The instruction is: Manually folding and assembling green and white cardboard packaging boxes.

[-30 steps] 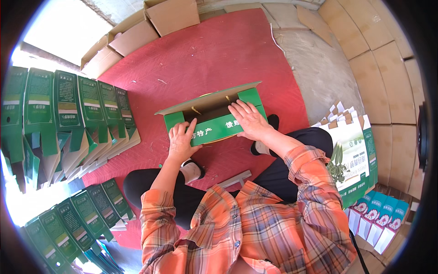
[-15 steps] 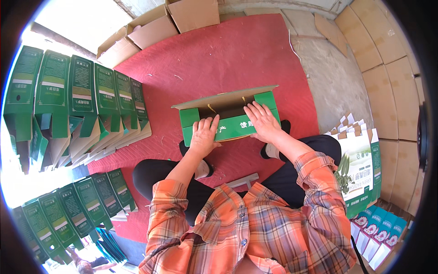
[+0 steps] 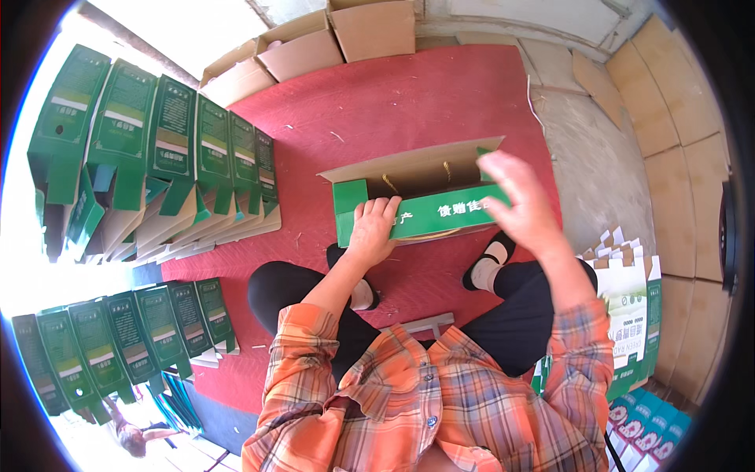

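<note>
In front of my feet stands a green cardboard gift box (image 3: 429, 225), its top raised so the brown inside shows. Two yellow cord handles, one of them a short cord (image 3: 447, 171), hang against the raised back panel. My left hand (image 3: 373, 233) grips the left part of the front panel, fingers bent over its upper edge. At the right end of the box, my right hand (image 3: 522, 203) is lifted over the corner, slightly blurred. Its fingers are stretched out, with the thumb apart and nothing in it.
A red mat (image 3: 377, 98) lies beneath. Rows of green folded cartons (image 3: 173, 141) and more green cartons (image 3: 130, 338) stand at my left. Open brown boxes (image 3: 373, 31) line the back. Upright white-and-green cartons (image 3: 633, 307) and stacked brown boxes (image 3: 696, 204) are at my right.
My right hand has come off the front panel and moved right and up to the box's right corner. My left hand stays on the panel. The whole view has shifted slightly.
</note>
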`<state>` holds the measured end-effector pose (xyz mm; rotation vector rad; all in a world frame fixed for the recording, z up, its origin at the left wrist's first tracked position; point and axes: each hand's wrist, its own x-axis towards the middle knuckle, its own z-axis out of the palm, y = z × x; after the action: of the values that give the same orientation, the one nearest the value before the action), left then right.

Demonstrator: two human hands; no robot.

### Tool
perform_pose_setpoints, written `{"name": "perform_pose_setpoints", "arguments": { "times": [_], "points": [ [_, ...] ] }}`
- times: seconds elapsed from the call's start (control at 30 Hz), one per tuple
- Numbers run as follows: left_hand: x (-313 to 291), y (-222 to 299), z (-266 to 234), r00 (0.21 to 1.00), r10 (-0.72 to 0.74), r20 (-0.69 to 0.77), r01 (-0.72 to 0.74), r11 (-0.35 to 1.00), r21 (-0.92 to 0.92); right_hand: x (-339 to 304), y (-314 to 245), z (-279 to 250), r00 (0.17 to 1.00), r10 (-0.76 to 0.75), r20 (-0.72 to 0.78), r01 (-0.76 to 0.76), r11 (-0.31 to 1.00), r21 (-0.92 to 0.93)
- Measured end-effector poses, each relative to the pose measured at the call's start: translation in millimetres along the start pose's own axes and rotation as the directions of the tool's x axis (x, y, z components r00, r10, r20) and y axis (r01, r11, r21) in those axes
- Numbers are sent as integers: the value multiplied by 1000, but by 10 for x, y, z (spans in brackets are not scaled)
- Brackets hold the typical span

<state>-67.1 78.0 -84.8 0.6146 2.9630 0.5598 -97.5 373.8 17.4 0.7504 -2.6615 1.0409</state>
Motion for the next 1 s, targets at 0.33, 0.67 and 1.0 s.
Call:
{"name": "perform_pose_setpoints", "arguments": {
  "times": [0.33, 0.67, 1.0],
  "points": [
    [-76, 377, -1208, 865, -208, -456, 139, 974, -180, -499, 1073, -654, 737, 597, -317, -463, 788, 406],
    [-1509, 72, -1789, 237, -731, -640, 14, 662, -750, -50, 702, -367, 786, 607, -114, -488, 724, 488],
    [-3616, -352, -1727, 103, -818, -566, -425, 478, -768, -60, 763, -338, 791, 611, 35, -567, 710, 416]
  ]
}}
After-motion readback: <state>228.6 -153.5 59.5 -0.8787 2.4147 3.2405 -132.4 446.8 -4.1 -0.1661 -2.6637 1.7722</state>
